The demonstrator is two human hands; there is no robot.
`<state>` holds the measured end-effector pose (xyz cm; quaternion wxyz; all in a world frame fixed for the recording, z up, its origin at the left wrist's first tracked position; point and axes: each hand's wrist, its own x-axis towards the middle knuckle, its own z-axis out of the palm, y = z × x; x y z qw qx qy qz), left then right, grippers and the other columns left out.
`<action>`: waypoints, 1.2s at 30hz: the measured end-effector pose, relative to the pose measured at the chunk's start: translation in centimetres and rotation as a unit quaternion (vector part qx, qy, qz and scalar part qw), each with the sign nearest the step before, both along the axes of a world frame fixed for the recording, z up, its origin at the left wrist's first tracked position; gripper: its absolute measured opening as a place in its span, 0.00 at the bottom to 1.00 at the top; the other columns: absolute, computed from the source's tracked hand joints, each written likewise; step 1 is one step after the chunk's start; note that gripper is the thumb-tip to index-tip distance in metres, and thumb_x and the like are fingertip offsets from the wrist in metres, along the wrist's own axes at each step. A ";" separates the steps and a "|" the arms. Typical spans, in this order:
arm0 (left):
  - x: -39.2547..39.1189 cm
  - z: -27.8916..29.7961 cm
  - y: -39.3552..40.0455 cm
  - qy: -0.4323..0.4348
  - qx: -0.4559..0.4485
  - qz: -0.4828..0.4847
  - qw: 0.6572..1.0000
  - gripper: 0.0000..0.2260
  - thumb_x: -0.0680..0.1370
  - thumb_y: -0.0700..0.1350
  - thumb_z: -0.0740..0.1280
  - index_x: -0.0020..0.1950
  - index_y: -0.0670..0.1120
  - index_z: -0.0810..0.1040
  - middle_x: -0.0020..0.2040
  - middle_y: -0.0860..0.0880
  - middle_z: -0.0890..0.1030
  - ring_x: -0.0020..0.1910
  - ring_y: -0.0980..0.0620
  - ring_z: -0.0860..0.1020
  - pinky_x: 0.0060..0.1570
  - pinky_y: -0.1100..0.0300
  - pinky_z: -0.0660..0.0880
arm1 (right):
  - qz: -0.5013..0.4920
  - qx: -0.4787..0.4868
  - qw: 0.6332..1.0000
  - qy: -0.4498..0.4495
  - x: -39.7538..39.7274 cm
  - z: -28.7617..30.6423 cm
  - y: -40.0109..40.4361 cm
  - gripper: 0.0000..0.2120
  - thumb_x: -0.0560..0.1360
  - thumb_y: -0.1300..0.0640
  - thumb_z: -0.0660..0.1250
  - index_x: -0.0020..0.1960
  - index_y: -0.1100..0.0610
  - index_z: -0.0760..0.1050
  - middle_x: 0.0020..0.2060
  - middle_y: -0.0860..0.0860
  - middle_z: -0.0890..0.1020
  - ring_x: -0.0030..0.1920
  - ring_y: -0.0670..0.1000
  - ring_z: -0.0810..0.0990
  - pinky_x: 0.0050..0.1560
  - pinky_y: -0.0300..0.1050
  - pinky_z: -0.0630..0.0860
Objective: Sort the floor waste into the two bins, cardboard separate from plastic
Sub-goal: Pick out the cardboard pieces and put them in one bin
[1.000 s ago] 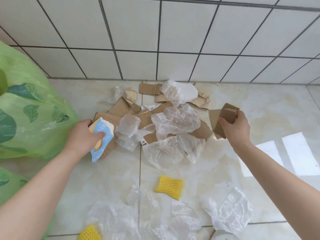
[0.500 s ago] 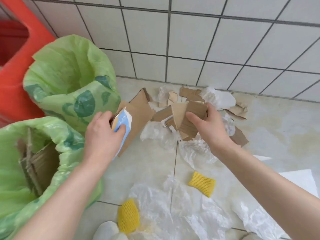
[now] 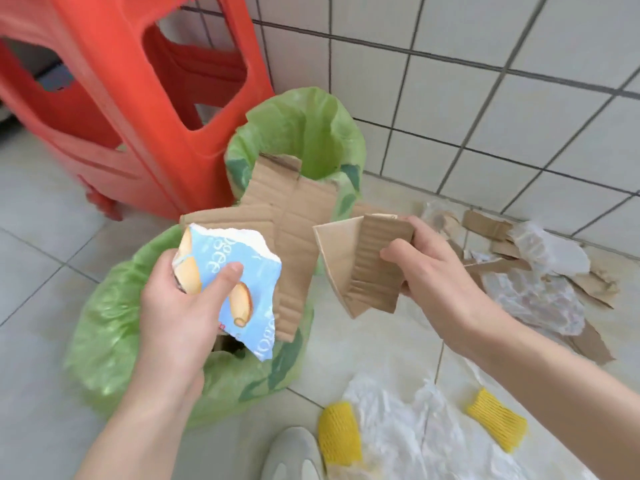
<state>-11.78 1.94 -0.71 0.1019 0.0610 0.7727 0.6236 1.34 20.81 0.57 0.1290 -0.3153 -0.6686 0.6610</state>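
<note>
Matt brown corrugated cardboard [image 3: 294, 237] in my hands; blue printed carton scrap [image 3: 242, 289] glossy. Bin liners [image 3: 104, 341] thin green plastic. Stool [image 3: 121, 81] smooth red plastic.

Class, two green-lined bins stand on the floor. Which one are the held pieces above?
The near bin, below the left hand with its printed card and cardboard sheet. The far bin stands by the wall, behind the cardboard sheet.
</note>
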 end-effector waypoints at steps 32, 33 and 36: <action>-3.2 -1.0 -5.7 0.025 -0.508 -0.257 0.822 0.29 0.71 0.61 0.70 0.67 0.52 0.67 0.62 0.50 0.77 0.54 0.49 0.78 0.52 0.54 0.76 | 0.189 0.291 0.931 -0.117 -8.9 -0.7 -8.0 0.13 0.76 0.57 0.62 0.60 0.54 0.74 0.55 0.48 0.79 0.56 0.47 0.76 0.55 0.42 0.74; -3.0 -0.5 -5.6 0.016 -0.510 -0.265 0.818 0.29 0.71 0.62 0.69 0.68 0.52 0.67 0.62 0.50 0.77 0.49 0.50 0.79 0.48 0.56 0.76 | 0.183 0.285 0.934 -0.115 -8.6 -0.5 -7.7 0.12 0.76 0.57 0.62 0.59 0.53 0.74 0.55 0.47 0.79 0.56 0.47 0.77 0.56 0.42 0.74; -2.4 1.2 -4.9 0.031 -0.492 -0.258 0.830 0.28 0.73 0.59 0.68 0.70 0.51 0.68 0.64 0.51 0.75 0.41 0.58 0.75 0.38 0.63 0.73 | 0.163 0.277 0.942 -0.102 -7.5 -0.2 -6.6 0.11 0.75 0.57 0.62 0.56 0.51 0.76 0.51 0.44 0.80 0.52 0.46 0.78 0.54 0.42 0.76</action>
